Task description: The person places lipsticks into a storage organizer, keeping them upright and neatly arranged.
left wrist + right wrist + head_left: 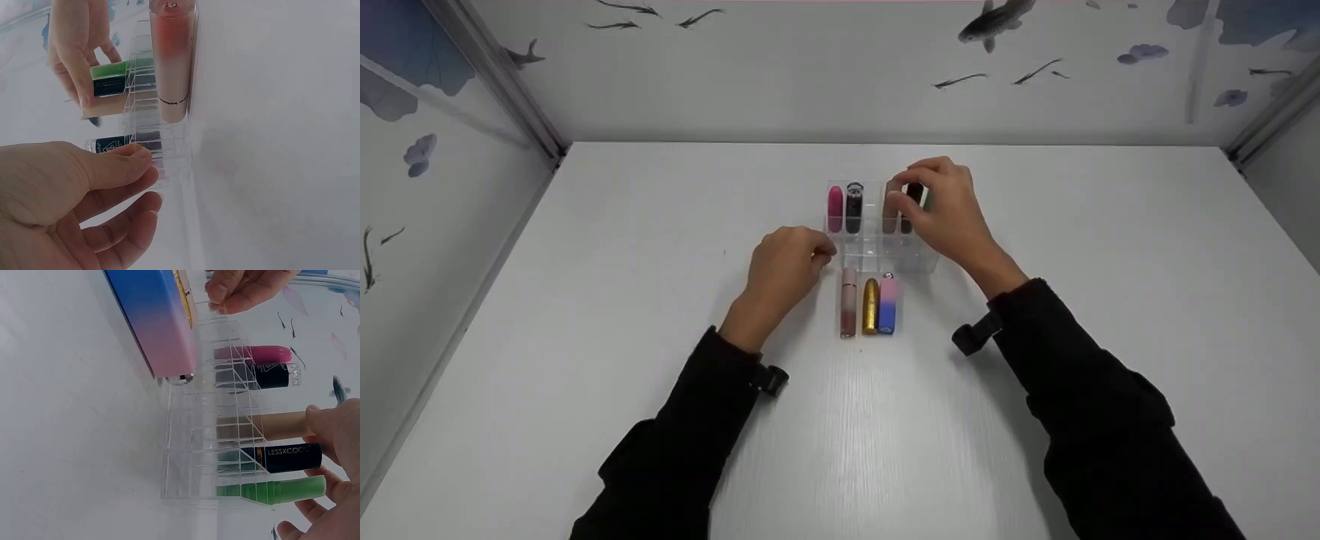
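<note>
A clear lipstick organizer (913, 262) stands on the table with several tubes upright in its back row. On its left are a pink tube (835, 208) and a black tube with a clear cap (853, 210). Toward the right stand a tan lipstick tube (284, 426), a black lettered tube (295, 458) and a green tube (298, 490). My right hand (949, 206) grips the tan tube's top, thumb on its near side and fingers reaching behind. At the organizer's left front corner, my left hand (786, 262) pinches the clear edge between thumb and forefinger.
In front of the organizer lie a pinkish lip gloss tube (849, 304), a gold bullet-shaped tube (871, 307) and a pink-and-blue square tube (887, 306). White panels with fish drawings (780, 82) rise behind the table's back edge and along the left side.
</note>
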Tool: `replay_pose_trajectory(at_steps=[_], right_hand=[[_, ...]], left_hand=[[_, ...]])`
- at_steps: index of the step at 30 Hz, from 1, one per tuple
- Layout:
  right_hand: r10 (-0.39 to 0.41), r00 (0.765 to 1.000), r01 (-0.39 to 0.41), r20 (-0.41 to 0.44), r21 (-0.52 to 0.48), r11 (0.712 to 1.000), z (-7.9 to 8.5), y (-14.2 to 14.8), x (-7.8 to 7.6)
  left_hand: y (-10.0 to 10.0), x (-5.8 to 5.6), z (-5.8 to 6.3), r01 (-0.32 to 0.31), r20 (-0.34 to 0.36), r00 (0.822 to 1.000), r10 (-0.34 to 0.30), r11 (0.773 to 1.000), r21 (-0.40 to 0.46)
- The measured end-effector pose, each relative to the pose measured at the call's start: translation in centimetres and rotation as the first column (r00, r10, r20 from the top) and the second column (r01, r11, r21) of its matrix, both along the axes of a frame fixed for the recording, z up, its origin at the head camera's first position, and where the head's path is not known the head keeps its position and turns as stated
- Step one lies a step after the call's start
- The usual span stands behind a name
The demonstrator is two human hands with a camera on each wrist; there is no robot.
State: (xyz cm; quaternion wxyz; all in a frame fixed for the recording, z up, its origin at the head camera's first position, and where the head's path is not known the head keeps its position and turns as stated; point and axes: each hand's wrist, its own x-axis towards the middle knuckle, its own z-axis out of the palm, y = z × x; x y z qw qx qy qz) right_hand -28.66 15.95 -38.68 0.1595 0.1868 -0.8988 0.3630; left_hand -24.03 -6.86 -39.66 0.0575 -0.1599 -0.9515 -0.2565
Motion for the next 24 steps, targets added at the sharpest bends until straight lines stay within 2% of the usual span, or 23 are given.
replay_pose_trajectory(at_steps=[10,16,20,24], right_hand=[[-0.003,1.000,0.003,-0.001,0.002,1.000,-0.1,0.0,0.0],[-0.014,0.999,0.013,0.043,0.023,1.000,-0.3,0.2,0.0],[-0.018,0.997,0.016,0.075,0.027,1.000,-0.2,0.8,0.3],[0.001,0.997,-0.002,0.073,0.007,1.000,0.2,1.9,0.8]], left_hand=[[0.0,0.0,0.0,-0.003,0.007,1.000,0.003,1.000,0.009],[0.0,0.0,0.0,-0.012,0.024,1.000,0.012,1.000,0.004],[0.0,-0.1,0.0,-0.013,0.033,0.999,0.013,1.000,0.001],[0.1,0.0,0.1,-0.014,0.031,0.999,0.015,1.000,-0.013]])
